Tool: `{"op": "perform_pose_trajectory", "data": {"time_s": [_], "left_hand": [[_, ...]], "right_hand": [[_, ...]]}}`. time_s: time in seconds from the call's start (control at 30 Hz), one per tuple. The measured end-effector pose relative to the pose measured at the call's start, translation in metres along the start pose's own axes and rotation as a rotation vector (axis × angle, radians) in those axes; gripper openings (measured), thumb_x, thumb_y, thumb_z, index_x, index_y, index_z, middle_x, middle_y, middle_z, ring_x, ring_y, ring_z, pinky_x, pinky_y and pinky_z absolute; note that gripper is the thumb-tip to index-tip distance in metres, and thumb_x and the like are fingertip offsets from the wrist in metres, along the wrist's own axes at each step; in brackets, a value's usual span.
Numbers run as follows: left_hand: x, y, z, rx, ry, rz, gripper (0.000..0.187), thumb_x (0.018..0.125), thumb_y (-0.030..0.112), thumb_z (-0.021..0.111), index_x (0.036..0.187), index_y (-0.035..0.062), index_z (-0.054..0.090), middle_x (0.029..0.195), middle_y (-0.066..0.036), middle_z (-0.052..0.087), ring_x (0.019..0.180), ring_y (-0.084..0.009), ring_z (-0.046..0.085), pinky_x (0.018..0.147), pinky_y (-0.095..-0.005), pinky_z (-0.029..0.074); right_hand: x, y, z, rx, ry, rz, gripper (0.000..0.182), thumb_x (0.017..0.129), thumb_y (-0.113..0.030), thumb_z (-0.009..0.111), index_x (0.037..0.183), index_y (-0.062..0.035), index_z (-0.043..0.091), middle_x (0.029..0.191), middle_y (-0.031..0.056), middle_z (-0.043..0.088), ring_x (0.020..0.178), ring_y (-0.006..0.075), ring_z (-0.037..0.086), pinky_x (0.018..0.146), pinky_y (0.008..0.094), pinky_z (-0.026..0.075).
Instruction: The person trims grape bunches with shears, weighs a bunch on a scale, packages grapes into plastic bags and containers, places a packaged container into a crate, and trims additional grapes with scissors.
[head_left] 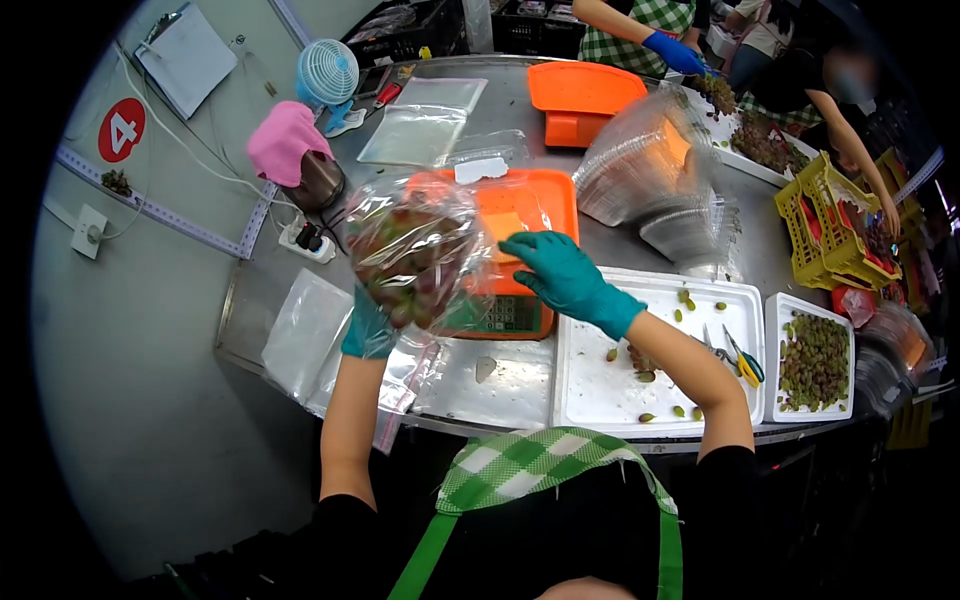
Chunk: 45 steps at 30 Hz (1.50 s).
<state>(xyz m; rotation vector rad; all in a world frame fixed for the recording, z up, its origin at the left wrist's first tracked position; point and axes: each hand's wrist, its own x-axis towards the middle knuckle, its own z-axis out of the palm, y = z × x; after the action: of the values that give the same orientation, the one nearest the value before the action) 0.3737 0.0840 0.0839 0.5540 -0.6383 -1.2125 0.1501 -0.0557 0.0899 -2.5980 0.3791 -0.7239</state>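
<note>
A clear plastic bag of reddish-green grapes [415, 255] is held up by my left hand [368, 325], in a teal glove, gripping it from below and the left side. The bag hangs over the orange weighing scale [555, 200] and hides part of its platform and display. My right hand [568, 280], also gloved in teal, is just right of the bag with its fingers stretched and apart. Below that forearm, a white tray [590, 390] holds loose grapes and scissors [742, 362] with yellow-and-green handles.
Flat clear bags [305, 325] lie at the left. Stacked clear containers [640, 165] and a second orange scale [580, 95] stand behind. A tray of loose grapes [815, 365] and a yellow basket [800, 225] are at right. Co-workers handle grapes at the far side.
</note>
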Motion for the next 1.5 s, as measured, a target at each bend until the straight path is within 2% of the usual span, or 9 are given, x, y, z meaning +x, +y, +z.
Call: {"op": "perform_pose_trajectory", "data": {"time_s": [0.13, 0.37, 0.5, 0.7, 0.9, 1.1, 1.3, 1.4, 1.5], "left_hand": [[0.066, 0.001, 0.019, 0.091, -0.170, -0.148, 0.047, 0.091, 0.034, 0.032, 0.129, 0.0058, 0.028, 0.126, -0.012, 0.040, 0.112, -0.0228, 0.043, 0.094, -0.0345, 0.039], [0.150, 0.002, 0.006, 0.130, -0.226, -0.728, 0.044, 0.090, 0.028, 0.039, 0.128, 0.0071, 0.033, 0.126, -0.010, 0.040, 0.113, -0.0212, 0.043, 0.094, -0.0334, 0.039], [0.169, 0.002, 0.007, 0.465, -0.264, -0.679, 0.042, 0.087, 0.030, 0.045, 0.124, 0.0094, 0.041, 0.121, -0.007, 0.046, 0.105, -0.0181, 0.050, 0.087, -0.0299, 0.044], [0.185, -0.004, 0.009, 0.730, -0.184, -0.839, 0.039, 0.087, 0.027, 0.046, 0.120, 0.0068, 0.045, 0.113, -0.003, 0.051, 0.097, -0.0126, 0.053, 0.086, -0.0243, 0.041], [0.187, -0.008, 0.030, 0.920, -0.352, -0.786, 0.035, 0.086, 0.027, 0.047, 0.112, 0.0040, 0.050, 0.108, -0.002, 0.053, 0.090, -0.0094, 0.052, 0.078, -0.0247, 0.044], [0.190, -0.018, 0.033, 1.517, -0.602, -0.672, 0.033, 0.082, 0.029, 0.056, 0.112, 0.0143, 0.056, 0.094, -0.001, 0.060, 0.075, -0.0066, 0.050, 0.068, -0.0224, 0.043], [0.183, -0.011, 0.060, 2.008, -0.631, -0.300, 0.025, 0.079, 0.025, 0.060, 0.098, 0.0092, 0.063, 0.083, -0.009, 0.064, 0.069, -0.0089, 0.056, 0.064, -0.0243, 0.045], [0.170, -0.005, 0.052, 1.730, -0.340, -0.245, 0.025, 0.080, 0.024, 0.058, 0.098, 0.0060, 0.062, 0.086, -0.009, 0.063, 0.074, -0.0110, 0.057, 0.067, -0.0248, 0.045], [0.154, 0.009, 0.016, 1.317, -0.151, -0.090, 0.028, 0.082, 0.024, 0.056, 0.101, 0.0044, 0.060, 0.095, -0.008, 0.062, 0.083, -0.0126, 0.057, 0.072, -0.0252, 0.043]], "right_hand": [[0.008, -0.038, -0.027, 1.251, 0.270, 0.420, 0.054, 0.088, -0.029, 0.045, 0.134, -0.0139, 0.021, 0.133, 0.0106, 0.029, 0.117, 0.0200, 0.037, 0.092, 0.0347, 0.035], [-0.004, -0.062, -0.001, 1.294, 0.485, 0.492, 0.066, 0.090, -0.027, 0.042, 0.136, -0.0085, -0.002, 0.139, 0.0101, 0.013, 0.123, 0.0147, 0.020, 0.098, 0.0240, 0.020], [-0.005, -0.056, 0.016, 1.178, 0.494, 0.550, 0.070, 0.089, -0.028, 0.043, 0.134, -0.0025, -0.004, 0.140, 0.0137, 0.009, 0.123, 0.0166, 0.021, 0.097, 0.0250, 0.023], [-0.001, -0.039, 0.022, 0.271, 0.212, 0.764, 0.066, 0.081, -0.033, 0.053, 0.129, 0.0033, 0.024, 0.092, 0.0183, 0.054, 0.088, 0.0285, 0.051, 0.074, 0.0382, 0.040], [0.003, -0.028, 0.032, -0.256, 0.223, 0.505, 0.033, 0.074, -0.030, 0.058, 0.095, -0.0037, 0.058, 0.070, 0.0091, 0.053, 0.069, 0.0249, 0.049, 0.066, 0.0375, 0.036], [0.001, -0.012, 0.048, -0.323, 0.109, 0.380, 0.021, 0.072, -0.031, 0.058, 0.066, -0.0106, 0.061, 0.068, 0.0050, 0.054, 0.069, 0.0242, 0.050, 0.067, 0.0399, 0.035], [0.019, -0.016, 0.021, -0.240, -0.022, 0.566, 0.043, 0.061, -0.036, 0.069, 0.096, -0.0126, 0.060, 0.093, 0.0061, 0.056, 0.085, 0.0253, 0.051, 0.075, 0.0422, 0.035], [0.028, 0.003, 0.009, -0.177, 0.391, 0.307, 0.089, 0.053, -0.042, 0.073, 0.128, -0.0151, 0.034, 0.120, 0.0091, 0.045, 0.107, 0.0267, 0.045, 0.092, 0.0456, 0.029], [0.031, 0.025, 0.007, -0.086, 0.045, 0.222, 0.114, 0.051, -0.048, 0.073, 0.136, -0.0167, 0.003, 0.132, 0.0110, 0.032, 0.118, 0.0257, 0.037, 0.102, 0.0457, 0.017]]}}
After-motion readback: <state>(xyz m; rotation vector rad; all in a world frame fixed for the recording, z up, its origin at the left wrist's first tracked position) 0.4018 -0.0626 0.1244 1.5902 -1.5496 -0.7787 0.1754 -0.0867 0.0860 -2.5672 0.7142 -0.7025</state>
